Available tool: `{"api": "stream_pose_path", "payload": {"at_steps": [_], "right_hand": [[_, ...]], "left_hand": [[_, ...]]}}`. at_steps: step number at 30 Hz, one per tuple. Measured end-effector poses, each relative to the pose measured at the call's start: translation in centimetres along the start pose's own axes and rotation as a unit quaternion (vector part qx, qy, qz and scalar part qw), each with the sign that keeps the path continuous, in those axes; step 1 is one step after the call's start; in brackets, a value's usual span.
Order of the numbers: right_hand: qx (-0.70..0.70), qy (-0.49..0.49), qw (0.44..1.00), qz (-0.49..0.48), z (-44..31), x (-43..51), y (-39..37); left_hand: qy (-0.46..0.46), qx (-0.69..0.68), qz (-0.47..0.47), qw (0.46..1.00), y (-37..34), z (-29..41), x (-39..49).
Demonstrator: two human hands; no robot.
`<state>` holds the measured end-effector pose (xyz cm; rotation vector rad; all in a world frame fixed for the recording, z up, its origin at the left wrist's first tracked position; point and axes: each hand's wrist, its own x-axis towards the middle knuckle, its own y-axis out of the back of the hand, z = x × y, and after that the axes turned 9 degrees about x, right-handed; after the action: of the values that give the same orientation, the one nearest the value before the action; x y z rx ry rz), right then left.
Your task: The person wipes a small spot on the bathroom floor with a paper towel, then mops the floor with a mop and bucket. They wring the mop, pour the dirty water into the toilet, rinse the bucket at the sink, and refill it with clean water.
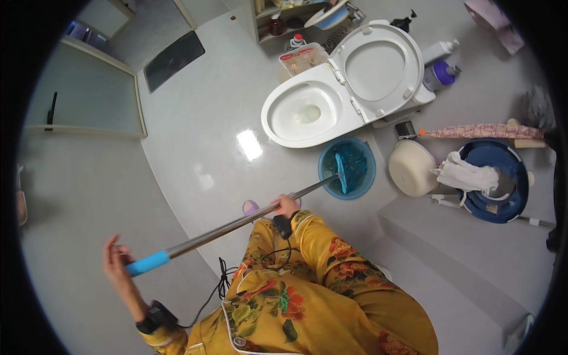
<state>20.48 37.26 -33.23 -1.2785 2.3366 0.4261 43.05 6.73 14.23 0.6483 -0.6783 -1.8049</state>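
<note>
A mop with a steel pole point(222, 230) and a blue grip slants across the view. Its blue head point(341, 173) rests in a round blue basin point(372, 165) of water on the floor, where a dark bluish mass of cloth or mop strands lies. My right hand point(285, 206) is closed around the middle of the pole. At the pole's far end, my left hand point(117, 259) is against the blue grip with its fingers raised and apart, the palm side near the grip's tip.
A white toilet point(301, 137) with lid and seat raised stands beyond the basin. Right of it are a cream basin point(410, 171), a dark blue ring-shaped seat point(481, 151) with a white cloth point(466, 173), and a raised step point(443, 239). A glass door point(88, 88) is at left.
</note>
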Motion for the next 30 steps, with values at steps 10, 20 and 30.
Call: {"api": "stream_pose_path", "payload": {"at_steps": [10, 20, 30], "right_hand": [[0.713, -0.363, 0.566, 0.200, -16.3, -6.5, -12.5], [0.729, -0.347, 0.570, 0.155, -19.7, -7.6, -9.5], [0.781, -0.191, 0.479, 0.353, -11.8, -1.5, 7.4]], "left_hand": [[0.190, -0.189, 0.161, 0.950, 17.0, -34.5, 11.0], [0.119, -0.188, 0.104, 0.969, 16.2, -25.3, 11.1], [-0.280, -0.174, -0.242, 0.913, -6.6, 12.5, -3.4]]}}
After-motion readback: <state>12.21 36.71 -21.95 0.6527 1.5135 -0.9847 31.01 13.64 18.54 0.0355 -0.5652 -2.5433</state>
